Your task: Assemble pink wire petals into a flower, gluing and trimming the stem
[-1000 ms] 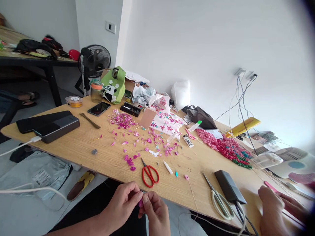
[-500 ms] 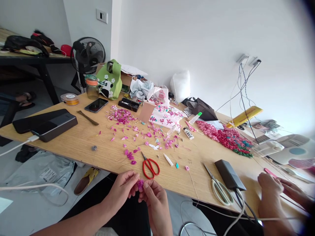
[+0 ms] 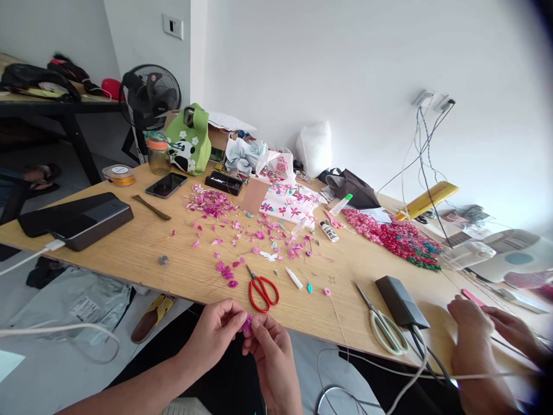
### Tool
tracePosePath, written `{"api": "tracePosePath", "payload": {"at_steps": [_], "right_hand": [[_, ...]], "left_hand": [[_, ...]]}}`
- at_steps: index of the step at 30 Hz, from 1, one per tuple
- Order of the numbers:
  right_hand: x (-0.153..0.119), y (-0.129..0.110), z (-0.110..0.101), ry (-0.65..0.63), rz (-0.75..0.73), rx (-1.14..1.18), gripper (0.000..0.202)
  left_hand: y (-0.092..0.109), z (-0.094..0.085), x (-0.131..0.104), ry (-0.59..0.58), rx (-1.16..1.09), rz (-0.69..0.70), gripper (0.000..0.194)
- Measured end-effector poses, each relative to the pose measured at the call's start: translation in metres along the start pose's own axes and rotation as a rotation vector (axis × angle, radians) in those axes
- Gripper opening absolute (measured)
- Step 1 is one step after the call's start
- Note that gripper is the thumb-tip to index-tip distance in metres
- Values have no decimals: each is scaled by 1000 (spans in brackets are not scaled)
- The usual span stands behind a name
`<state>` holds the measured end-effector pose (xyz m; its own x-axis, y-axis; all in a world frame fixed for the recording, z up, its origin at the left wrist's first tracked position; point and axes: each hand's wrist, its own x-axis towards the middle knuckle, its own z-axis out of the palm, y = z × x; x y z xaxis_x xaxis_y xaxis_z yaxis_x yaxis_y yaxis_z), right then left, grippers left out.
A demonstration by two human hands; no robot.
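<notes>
Pinched between my two hands, just off the table's front edge, is a small purple petal piece [image 3: 247, 324]. My left hand [image 3: 221, 327] grips it from the left with thumb and fingers together. From the other side my right hand [image 3: 269, 344] closes on it too; the fingers cover much of it. Right beyond the hands lie red-handled scissors [image 3: 263, 291], blades pointing away. Dark magenta petals [image 3: 225, 271] rest to their left, and a white tube [image 3: 294, 278] and a teal leaf [image 3: 310, 287] to their right.
Loose pink petals [image 3: 211, 203] are strewn over the table [image 3: 142, 253]. Further right lie large scissors [image 3: 382, 325], a black power adapter [image 3: 401, 302] and a red-pink heap [image 3: 393, 236]. Another person's hands [image 3: 470, 323] are at the right edge. A phone [image 3: 166, 184] lies at the back left.
The view has shifted slightly. Both my hands stay at the purple petal piece, with only slight finger movement.
</notes>
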<state>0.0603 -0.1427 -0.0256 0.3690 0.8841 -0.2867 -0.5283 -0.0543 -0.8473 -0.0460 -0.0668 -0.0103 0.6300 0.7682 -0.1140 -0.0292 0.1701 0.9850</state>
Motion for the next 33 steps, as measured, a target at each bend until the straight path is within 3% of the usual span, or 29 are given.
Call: {"api": "tracePosePath", "payload": {"at_steps": [15, 22, 33], "right_hand": [[-4, -1, 1, 1, -1, -27, 27], [-8, -2, 5, 29, -52, -114, 29], [-10, -1, 6, -26, -71, -181, 28]], "left_hand": [[-3, -3, -3, -43, 31, -30, 38], [6, -4, -4, -79, 3, 19, 22], [6, -11, -5, -65, 59, -30, 21]]}}
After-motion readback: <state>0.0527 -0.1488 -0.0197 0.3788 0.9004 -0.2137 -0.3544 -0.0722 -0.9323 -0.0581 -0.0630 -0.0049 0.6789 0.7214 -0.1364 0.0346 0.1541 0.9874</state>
